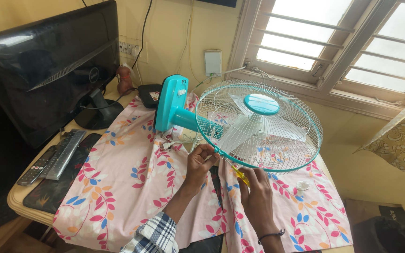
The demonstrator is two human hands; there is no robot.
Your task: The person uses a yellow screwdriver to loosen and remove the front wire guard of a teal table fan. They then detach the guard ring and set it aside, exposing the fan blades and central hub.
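Note:
A turquoise table fan lies tilted on a floral cloth, its white wire grille [258, 122] with a turquoise rim facing up and its base [170, 103] toward the monitor. My left hand [199, 161] pinches the near rim of the grille at its lower left edge. My right hand [257, 197] grips a yellow-handled screwdriver [240, 174], whose tip points up at the rim right beside my left fingers. White blades show through the grille.
A black monitor [48, 65] stands at the left, with a keyboard [64, 152] and a remote [33, 169] in front of it. The pink floral cloth [127, 182] covers the table. A barred window [343, 42] is behind, a yellow curtain [404, 136] at right.

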